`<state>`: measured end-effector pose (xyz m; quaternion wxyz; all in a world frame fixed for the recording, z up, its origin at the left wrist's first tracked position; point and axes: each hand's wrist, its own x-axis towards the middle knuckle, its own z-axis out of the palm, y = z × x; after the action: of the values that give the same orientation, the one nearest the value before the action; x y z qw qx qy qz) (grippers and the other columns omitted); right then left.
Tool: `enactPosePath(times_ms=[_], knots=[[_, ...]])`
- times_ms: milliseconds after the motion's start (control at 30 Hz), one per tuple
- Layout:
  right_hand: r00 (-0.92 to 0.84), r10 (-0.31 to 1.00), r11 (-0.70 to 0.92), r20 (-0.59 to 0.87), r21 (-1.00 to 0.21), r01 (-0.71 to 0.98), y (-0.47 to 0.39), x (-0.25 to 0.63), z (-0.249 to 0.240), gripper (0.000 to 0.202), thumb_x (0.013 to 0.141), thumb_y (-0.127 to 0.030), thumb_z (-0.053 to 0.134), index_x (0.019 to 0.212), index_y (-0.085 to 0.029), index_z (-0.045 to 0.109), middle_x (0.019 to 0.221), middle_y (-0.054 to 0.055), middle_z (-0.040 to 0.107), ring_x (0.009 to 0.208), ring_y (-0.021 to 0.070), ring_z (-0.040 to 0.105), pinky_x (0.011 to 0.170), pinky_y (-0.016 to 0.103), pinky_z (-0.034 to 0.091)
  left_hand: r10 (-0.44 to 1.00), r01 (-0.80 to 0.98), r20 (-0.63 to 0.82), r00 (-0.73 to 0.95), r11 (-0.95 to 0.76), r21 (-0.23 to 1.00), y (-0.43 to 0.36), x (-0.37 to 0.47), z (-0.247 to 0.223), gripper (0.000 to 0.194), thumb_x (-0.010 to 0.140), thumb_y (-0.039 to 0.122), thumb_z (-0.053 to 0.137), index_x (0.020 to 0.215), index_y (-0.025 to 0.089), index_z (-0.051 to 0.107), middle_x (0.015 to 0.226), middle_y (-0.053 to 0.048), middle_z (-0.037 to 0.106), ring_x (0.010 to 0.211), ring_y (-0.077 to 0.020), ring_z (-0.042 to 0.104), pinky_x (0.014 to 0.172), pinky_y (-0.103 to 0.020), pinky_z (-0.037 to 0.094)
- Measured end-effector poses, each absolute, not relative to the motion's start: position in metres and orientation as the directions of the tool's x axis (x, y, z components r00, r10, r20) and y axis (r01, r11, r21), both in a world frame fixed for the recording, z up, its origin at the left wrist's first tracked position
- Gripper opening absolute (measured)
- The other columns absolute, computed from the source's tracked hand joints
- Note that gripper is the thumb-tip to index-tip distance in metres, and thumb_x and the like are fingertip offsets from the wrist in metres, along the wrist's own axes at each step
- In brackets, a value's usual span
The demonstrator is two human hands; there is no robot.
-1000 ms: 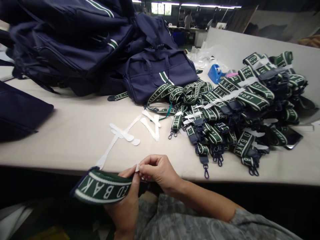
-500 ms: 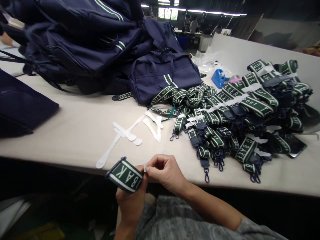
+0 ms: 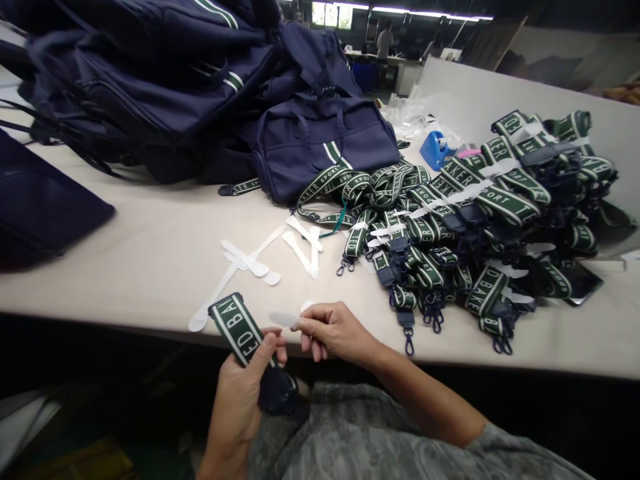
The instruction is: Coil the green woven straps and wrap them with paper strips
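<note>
In my left hand is a folded green strap with white edge stripes and white lettering, gripped between thumb and fingers. Its dark navy end hangs below the hand. My right hand, just to the right over the table's front edge, pinches a thin white strip between thumb and forefinger. The strip points toward the strap with a visible gap between them. Several similar white toothed strips lie crossed on the table beyond my hands, and a few more strips lie to their right.
On the right is a heap of banded straps with metal clips. Navy bags are piled at the back and left. A blue tape dispenser stands behind the straps, near a white partition. People are in the far background.
My left hand has turned, so the strap now stands steeper and its dark end shows. My right hand has drawn slightly away, and more of the white strip is visible in its pinch.
</note>
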<state>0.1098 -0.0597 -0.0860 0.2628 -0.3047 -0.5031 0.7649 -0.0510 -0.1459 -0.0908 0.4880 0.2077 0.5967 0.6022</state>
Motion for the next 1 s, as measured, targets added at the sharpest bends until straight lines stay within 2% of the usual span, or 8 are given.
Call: enactPosePath(times_ms=[100, 200, 333, 367, 533, 700, 833, 1000], knots=[[-0.64, 0.728, -0.464, -0.244, -0.863, -0.199, -0.053, 0.114, -0.098, 0.048, 0.077, -0.055, 0.075, 0.094, -0.014, 0.056, 0.069, 0.0, 0.067, 0.049, 0.0087, 0.061, 0.045, 0.017, 0.044, 0.807, -0.404, -0.399, -0.435, 0.221, 0.888, -0.153, -0.054, -0.092, 0.062, 0.068, 0.056, 0.083, 0.111, 0.015, 0.063, 0.084, -0.007, 0.07, 0.063, -0.0156, 0.061, 0.051, -0.022, 0.05], [-0.668, 0.693, -0.542, -0.271, -0.807, -0.236, -0.049, 0.119, -0.101, 0.051, 0.075, -0.046, 0.079, 0.104, -0.016, 0.049, 0.084, 0.006, 0.074, 0.057, 0.0116, 0.067, 0.048, 0.018, 0.046, 0.812, -0.404, -0.378, -0.444, 0.196, 0.894, -0.159, -0.055, -0.085, 0.063, 0.069, 0.056, 0.083, 0.113, 0.015, 0.062, 0.092, -0.01, 0.071, 0.069, -0.0183, 0.065, 0.057, -0.025, 0.055], [-0.679, 0.682, -0.586, -0.271, -0.759, -0.286, -0.051, 0.121, -0.096, 0.041, 0.075, -0.041, 0.081, 0.089, -0.014, 0.053, 0.109, 0.014, 0.072, 0.05, 0.0037, 0.056, 0.037, 0.014, 0.022, 0.829, -0.379, -0.299, -0.473, 0.115, 0.918, -0.161, -0.056, -0.076, 0.065, 0.065, 0.057, 0.086, 0.111, 0.017, 0.064, 0.101, -0.012, 0.071, 0.077, -0.0235, 0.069, 0.067, -0.033, 0.06], [-0.658, 0.706, -0.583, -0.26, -0.742, -0.332, -0.051, 0.121, -0.094, 0.04, 0.074, -0.04, 0.082, 0.086, -0.013, 0.055, 0.11, 0.014, 0.072, 0.052, 0.0028, 0.054, 0.038, 0.015, 0.021, 0.829, -0.387, -0.292, -0.477, 0.1, 0.917, -0.161, -0.056, -0.076, 0.064, 0.064, 0.057, 0.087, 0.11, 0.017, 0.065, 0.1, -0.011, 0.071, 0.078, -0.024, 0.069, 0.069, -0.034, 0.061], [-0.519, 0.824, -0.517, -0.228, -0.678, -0.523, -0.053, 0.119, -0.091, 0.041, 0.069, -0.043, 0.087, 0.077, -0.013, 0.06, 0.076, 0.001, 0.06, 0.062, 0.0061, 0.047, 0.057, 0.019, 0.038, 0.864, -0.521, -0.362, -0.35, 0.142, 0.842, -0.162, -0.055, -0.08, 0.048, 0.072, 0.052, 0.083, 0.101, 0.016, 0.069, 0.079, -0.005, 0.063, 0.064, -0.0167, 0.06, 0.056, -0.029, 0.055], [-0.514, 0.841, -0.407, -0.171, -0.825, -0.393, -0.061, 0.111, -0.095, 0.046, 0.065, -0.051, 0.087, 0.076, -0.015, 0.06, 0.069, -0.002, 0.052, 0.062, 0.008, 0.042, 0.06, 0.022, 0.035, 0.934, -0.639, -0.339, -0.115, 0.192, 0.745, -0.166, -0.04, -0.08, 0.036, 0.082, 0.048, 0.074, 0.091, 0.014, 0.071, 0.065, -0.002, 0.053, 0.048, -0.0096, 0.047, 0.044, -0.022, 0.042], [-0.583, 0.809, -0.312, -0.072, -0.894, -0.323, -0.074, 0.103, -0.101, 0.046, 0.067, -0.051, 0.086, 0.079, -0.014, 0.062, 0.073, -0.001, 0.057, 0.067, 0.0096, 0.047, 0.062, 0.022, 0.037, 0.907, -0.604, -0.417, 0.056, 0.363, 0.709, -0.17, -0.033, -0.083, 0.038, 0.082, 0.049, 0.073, 0.09, 0.013, 0.071, 0.067, -0.007, 0.06, 0.049, -0.0122, 0.052, 0.047, -0.024, 0.043], [-0.634, 0.767, -0.494, -0.096, -0.72, -0.488, -0.093, 0.093, -0.121, 0.052, 0.064, -0.05, 0.087, 0.088, -0.019, 0.055, 0.07, -0.002, 0.059, 0.051, 0.0085, 0.05, 0.046, 0.019, 0.036, 0.821, -0.522, -0.57, -0.046, 0.466, 0.714, -0.176, -0.028, -0.103, 0.051, 0.072, 0.066, 0.075, 0.08, 0.015, 0.07, 0.066, -0.01, 0.065, 0.043, -0.016, 0.053, 0.041, -0.03, 0.044]])
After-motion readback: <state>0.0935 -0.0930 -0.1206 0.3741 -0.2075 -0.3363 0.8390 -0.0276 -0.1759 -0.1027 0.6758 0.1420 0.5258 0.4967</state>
